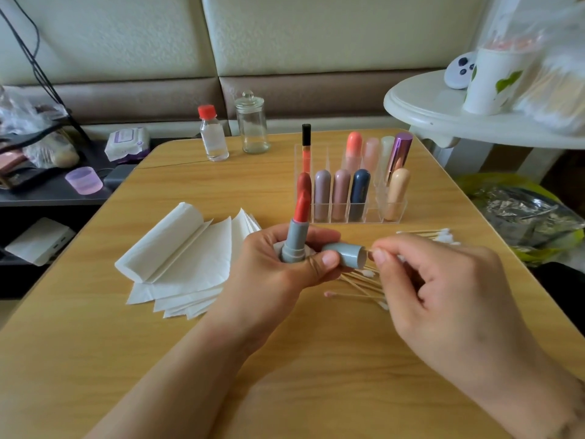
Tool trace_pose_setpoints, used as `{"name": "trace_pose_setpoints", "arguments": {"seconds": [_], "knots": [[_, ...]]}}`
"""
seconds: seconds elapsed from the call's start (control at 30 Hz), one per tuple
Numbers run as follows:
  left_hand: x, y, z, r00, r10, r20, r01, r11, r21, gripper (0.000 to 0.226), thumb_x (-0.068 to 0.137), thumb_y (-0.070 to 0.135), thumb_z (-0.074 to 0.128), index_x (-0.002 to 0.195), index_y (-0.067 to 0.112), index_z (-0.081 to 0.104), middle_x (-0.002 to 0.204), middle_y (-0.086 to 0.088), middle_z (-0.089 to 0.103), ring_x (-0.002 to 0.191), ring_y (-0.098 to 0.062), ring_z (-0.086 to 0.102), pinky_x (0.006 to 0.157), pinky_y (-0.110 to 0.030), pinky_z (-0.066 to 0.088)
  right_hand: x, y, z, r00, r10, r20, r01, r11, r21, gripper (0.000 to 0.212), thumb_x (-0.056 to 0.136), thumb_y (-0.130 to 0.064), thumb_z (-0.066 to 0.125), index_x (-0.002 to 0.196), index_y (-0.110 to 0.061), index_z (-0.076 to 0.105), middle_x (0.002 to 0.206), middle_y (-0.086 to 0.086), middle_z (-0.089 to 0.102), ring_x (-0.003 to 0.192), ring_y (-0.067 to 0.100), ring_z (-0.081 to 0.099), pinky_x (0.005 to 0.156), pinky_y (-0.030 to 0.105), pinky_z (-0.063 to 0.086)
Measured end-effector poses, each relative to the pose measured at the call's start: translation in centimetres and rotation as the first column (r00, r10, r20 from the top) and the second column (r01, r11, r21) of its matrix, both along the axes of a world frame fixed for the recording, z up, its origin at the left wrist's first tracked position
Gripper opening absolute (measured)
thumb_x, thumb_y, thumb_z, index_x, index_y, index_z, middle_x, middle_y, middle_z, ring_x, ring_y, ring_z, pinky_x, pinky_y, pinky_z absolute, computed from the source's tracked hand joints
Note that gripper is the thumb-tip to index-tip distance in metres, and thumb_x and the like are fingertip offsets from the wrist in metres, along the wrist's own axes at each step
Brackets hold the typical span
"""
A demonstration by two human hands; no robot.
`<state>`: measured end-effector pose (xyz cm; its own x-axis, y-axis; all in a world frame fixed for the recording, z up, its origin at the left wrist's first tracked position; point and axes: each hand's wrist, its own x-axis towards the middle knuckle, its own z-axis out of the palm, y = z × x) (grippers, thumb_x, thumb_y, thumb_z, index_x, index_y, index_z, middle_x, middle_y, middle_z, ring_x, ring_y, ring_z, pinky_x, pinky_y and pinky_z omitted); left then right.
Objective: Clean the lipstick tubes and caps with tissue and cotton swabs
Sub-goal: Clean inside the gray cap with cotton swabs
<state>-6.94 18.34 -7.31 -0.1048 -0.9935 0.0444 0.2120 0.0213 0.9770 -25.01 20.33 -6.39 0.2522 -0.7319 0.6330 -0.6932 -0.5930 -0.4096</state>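
The step in hand looks to be swabbing the inside of the cap [345, 255], and doing it well likely means keeping the cap's open mouth turned toward the right hand [443, 289], feeding the swab [369, 249] straight along the cap's axis, and turning it gently against the inner wall so colour lifts off rather than smears deeper. The left hand [285, 264] does double duty: its fingers curl round the base of the tube [296, 245], which stands upright with the coral-red bullet fully raised, while thumb and forefinger pinch the grey cap lying on its side just beside the tube. With the bullet exposed and close to the work, the risk is a knock from the right hand, so small wrist movements seem wise. The right hand pinches the swab stick between thumb and fingertips right at the cap's mouth; the tip itself is hidden, so whether it is inside the cap cannot be told. The tube is matte grey-blue, a stepped cylinder, held above the table [221, 359] near its middle. Spare swabs [364, 285] lie scattered under the hands, one with a pinkish tip. Folded tissues [177, 248] fan out to the left, and an organiser [392, 210] of other lipsticks stands behind.
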Motion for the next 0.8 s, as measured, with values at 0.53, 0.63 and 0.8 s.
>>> {"name": "trace_pose_setpoints", "arguments": {"seconds": [0.53, 0.63, 0.8], "knots": [[1.2, -0.2, 0.9, 0.750, -0.165, -0.641, 0.301, 0.947, 0.108, 0.031, 0.051, 0.001, 0.083, 0.081, 0.002, 0.074, 0.087, -0.019, 0.069, 0.065, -0.019, 0.066, 0.058, -0.023, 0.056, -0.4, 0.4, 0.6, 0.707, 0.165, 0.688, -0.250, 0.968, 0.024, 0.012, 0.090, -0.028, 0.065, 0.100, -0.027, 0.072, 0.080, 0.002, 0.074, 0.070, 0.017, 0.070, 0.060, 0.010, 0.047], [1.2, -0.2, 0.8, 0.745, -0.175, -0.644, 0.312, 0.945, 0.104, 0.035, 0.047, 0.001, 0.085, 0.081, 0.001, 0.074, 0.085, -0.021, 0.068, 0.061, -0.021, 0.065, 0.056, -0.025, 0.055, -0.3, 0.5, 0.4, 0.724, 0.167, 0.669, -0.240, 0.971, 0.018, 0.012, 0.089, -0.031, 0.064, 0.098, -0.029, 0.072, 0.083, 0.002, 0.074, 0.073, 0.019, 0.070, 0.060, 0.011, 0.045], [1.1, -0.3, 0.8, 0.755, -0.176, -0.632, 0.304, 0.947, 0.099, 0.036, 0.047, 0.001, 0.086, 0.081, 0.000, 0.074, 0.084, -0.023, 0.068, 0.061, -0.024, 0.065, 0.056, -0.027, 0.055, 0.0, 1.1, 0.4, 0.771, 0.220, 0.597, -0.236, 0.970, -0.051, 0.019, 0.094, -0.027, 0.059, 0.104, -0.038, 0.071, 0.087, -0.004, 0.075, 0.076, 0.022, 0.071, 0.063, 0.025, 0.048]]}}
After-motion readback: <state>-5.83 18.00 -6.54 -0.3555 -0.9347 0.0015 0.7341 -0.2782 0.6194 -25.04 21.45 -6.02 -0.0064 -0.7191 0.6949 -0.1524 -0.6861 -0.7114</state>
